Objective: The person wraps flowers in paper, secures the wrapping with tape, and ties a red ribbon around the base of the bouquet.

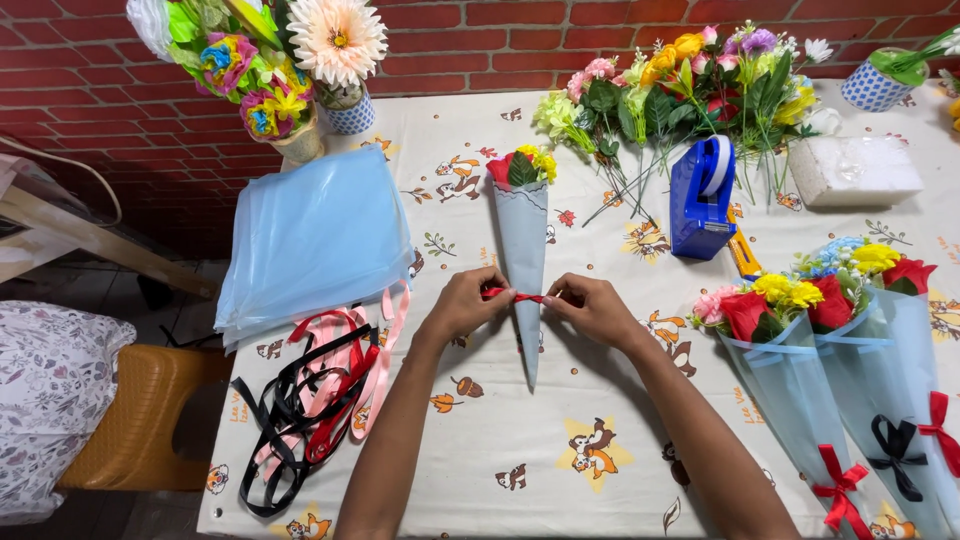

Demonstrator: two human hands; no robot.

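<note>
On the cartoon-print tablecloth [600, 400] before a red brick wall, our left hand [462, 305] and right hand [590, 308] each pinch an end of a thin red ribbon [515, 296], drawing it snug around a pale blue paper flower cone [525, 260] between them. Its long axis runs away from us, blooms far, tip near.

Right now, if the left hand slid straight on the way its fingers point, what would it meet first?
The left hand points right along the red ribbon, so it would probably first meet the blue paper cone, then the right hand; depth is uncertain.
</note>
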